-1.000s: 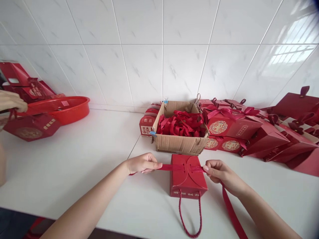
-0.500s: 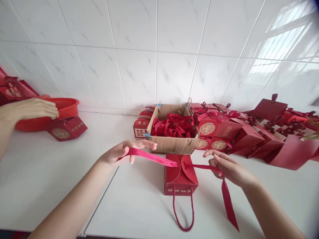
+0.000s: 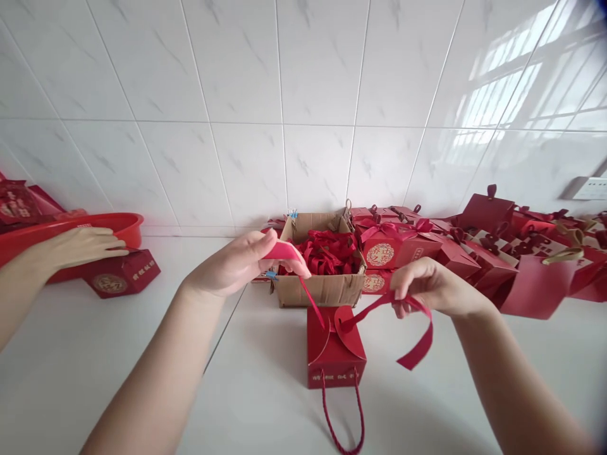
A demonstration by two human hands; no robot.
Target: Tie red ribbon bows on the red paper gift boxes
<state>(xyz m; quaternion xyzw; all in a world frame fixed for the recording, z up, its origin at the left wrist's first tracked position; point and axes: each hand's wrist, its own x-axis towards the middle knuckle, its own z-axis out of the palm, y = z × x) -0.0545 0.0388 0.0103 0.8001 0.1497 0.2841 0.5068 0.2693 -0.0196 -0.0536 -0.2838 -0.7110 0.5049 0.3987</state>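
A small red gift box (image 3: 336, 354) with a twisted cord handle (image 3: 361, 422) stands on the white table in front of me. A red ribbon (image 3: 313, 296) runs through the holes in its two curved top flaps. My left hand (image 3: 241, 262), raised up and left of the box, pinches one end of the ribbon between thumb and fingers. To the right of the box, my right hand (image 3: 429, 287) is closed on the other side of the ribbon, whose loose tail curls down below the fingers.
Behind the box sits a cardboard box (image 3: 322, 291) of red ribbons. Finished-looking red gift boxes (image 3: 398, 246) are piled at the right. On the left, a co-worker's hand (image 3: 85, 249) rests on another red box (image 3: 126, 275) beside a red basin (image 3: 133, 229).
My left hand has risen, lifting its ribbon end to a steeper slant. My right hand has closed more around the ribbon, and its tail now curls. The view has tilted and shifted.
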